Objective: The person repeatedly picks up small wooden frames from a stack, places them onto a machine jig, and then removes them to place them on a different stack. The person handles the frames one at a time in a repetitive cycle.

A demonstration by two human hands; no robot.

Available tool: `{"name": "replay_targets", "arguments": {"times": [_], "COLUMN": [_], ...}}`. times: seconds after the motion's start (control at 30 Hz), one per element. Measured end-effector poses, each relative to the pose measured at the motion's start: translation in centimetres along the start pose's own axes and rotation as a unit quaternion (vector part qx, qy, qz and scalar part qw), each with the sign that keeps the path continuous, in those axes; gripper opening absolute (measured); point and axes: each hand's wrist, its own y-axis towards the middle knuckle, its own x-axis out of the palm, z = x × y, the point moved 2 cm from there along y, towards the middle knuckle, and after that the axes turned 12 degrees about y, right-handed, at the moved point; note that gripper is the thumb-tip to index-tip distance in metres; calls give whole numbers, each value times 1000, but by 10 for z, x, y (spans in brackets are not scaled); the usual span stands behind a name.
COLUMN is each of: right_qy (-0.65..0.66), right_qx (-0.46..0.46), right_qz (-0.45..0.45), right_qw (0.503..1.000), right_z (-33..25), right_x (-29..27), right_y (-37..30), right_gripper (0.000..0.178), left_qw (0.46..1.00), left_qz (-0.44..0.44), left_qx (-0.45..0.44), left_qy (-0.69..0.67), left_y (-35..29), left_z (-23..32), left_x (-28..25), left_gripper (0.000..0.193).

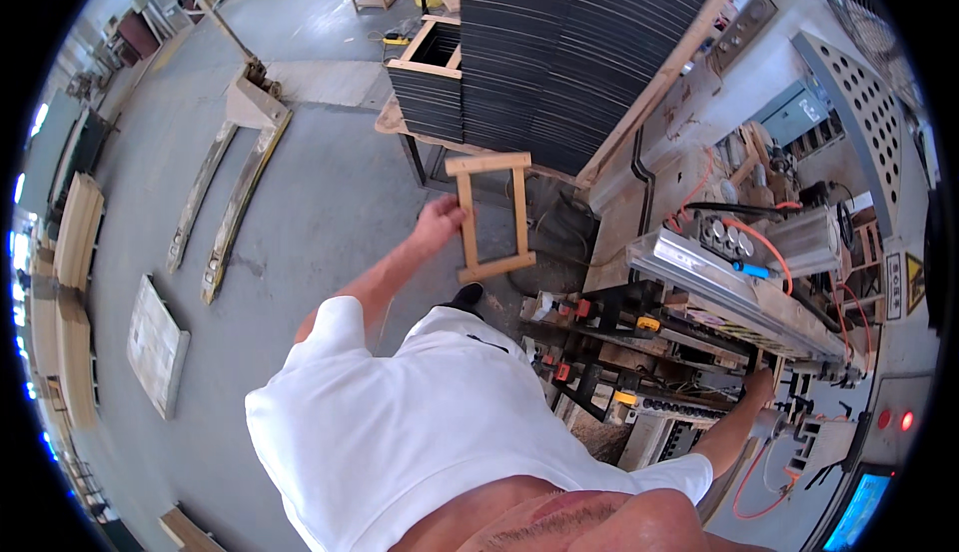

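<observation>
"Nearest my camera is the wearer's face (599, 524), then the white shirt (430, 412)."

"And the hands?"

"The left hand (440, 222) is curled round one side of a wooden frame (520, 212), holding it up in front of the tall dark stack (579, 62). The right hand (761, 382) is in at the machine (729, 277); I can't tell how open it is or whether it grips anything."

"How far along?"

"I'd judge that frame assembled: its four bars meet. What's left, I can't tell."

"Counts?"

"One frame held, one low stack (428, 97), one pallet truck (255, 102) with two forks (237, 212)."
</observation>
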Motion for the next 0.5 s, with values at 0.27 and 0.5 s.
{"name": "replay_targets", "arguments": {"times": [0.27,0.5], "right_qy": [173,481], "right_qx": [-37,-139], "right_qz": [270,375], "right_qw": [946,780], "right_z": [-5,-146], "right_x": [-38,-76], "right_y": [-47,-229], "right_gripper": [43,25], "left_qw": [973,983], "left_qz": [206,169], "left_qx": [106,69], "left_qy": [2,-19], "left_y": [102,237], "left_z": [104,179], "left_x": [-185,-293], "left_gripper": [30,34]}}
